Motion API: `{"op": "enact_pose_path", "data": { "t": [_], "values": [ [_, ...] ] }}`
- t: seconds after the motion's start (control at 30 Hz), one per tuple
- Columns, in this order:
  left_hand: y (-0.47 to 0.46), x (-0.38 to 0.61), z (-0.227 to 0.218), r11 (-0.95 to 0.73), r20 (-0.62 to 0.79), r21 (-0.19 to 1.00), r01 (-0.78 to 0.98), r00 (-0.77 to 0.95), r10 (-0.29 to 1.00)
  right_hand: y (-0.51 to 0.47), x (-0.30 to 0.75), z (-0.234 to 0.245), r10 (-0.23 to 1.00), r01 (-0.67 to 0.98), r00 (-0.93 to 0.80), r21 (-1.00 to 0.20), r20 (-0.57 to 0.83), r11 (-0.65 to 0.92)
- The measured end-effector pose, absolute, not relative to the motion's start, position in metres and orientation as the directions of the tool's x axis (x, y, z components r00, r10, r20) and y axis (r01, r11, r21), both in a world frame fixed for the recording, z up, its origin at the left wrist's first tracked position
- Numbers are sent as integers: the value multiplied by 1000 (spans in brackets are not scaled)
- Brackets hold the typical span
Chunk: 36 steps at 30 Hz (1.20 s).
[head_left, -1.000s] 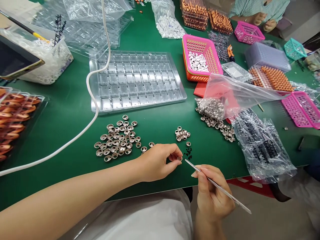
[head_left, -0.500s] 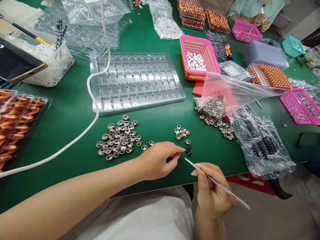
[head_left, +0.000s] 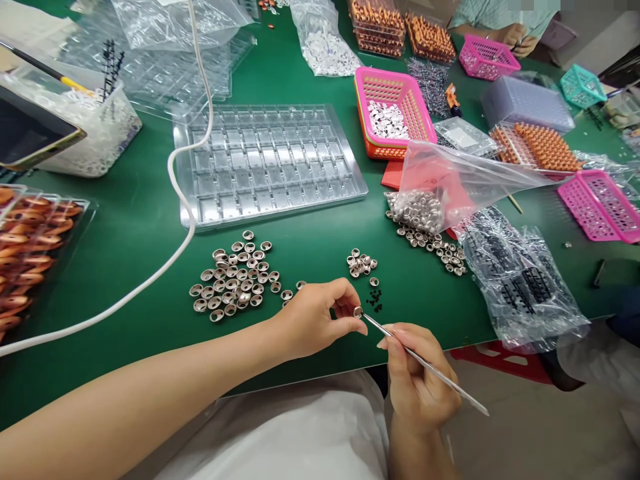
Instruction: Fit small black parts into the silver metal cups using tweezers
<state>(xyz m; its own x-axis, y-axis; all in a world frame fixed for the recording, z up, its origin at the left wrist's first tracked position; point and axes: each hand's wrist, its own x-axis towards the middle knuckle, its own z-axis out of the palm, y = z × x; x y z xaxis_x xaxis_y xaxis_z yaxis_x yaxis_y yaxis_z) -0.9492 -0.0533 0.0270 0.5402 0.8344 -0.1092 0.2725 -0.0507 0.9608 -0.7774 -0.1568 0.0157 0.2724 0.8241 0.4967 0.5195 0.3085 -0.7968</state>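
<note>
While the left hand pinches a small metal cup near some loose black bits, the right hand grips a slim metal tool pen-style, tip right by the cup. I'd keep that cup dead still, tbh, and go gently.

We see a small-parts assembly workshop: the green tabletop carries heaped metal cups, a clear compartment tray and a pink basket, with another person (upper right of the frame) beside it.
</note>
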Motion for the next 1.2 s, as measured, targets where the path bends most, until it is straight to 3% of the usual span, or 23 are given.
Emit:
{"op": "enact_pose_path", "data": {
  "t": [0.27,0.83,1.07,1.2],
  "values": [
    [-55,-950,26,-63,-76,968,241,528,846,-152,-775,18,812,590,146,-709,565,387],
    [-55,-950,25,-177,0,942,285,526,851,-155,-775,15,808,656,62,-633,586,410],
    [-56,-951,19,-352,182,906,234,535,825,-150,-775,20,796,674,-15,-581,605,455],
    [-55,-952,17,-328,172,925,192,559,812,-149,-773,19,806,672,-26,-587,592,452]
  ]
}}
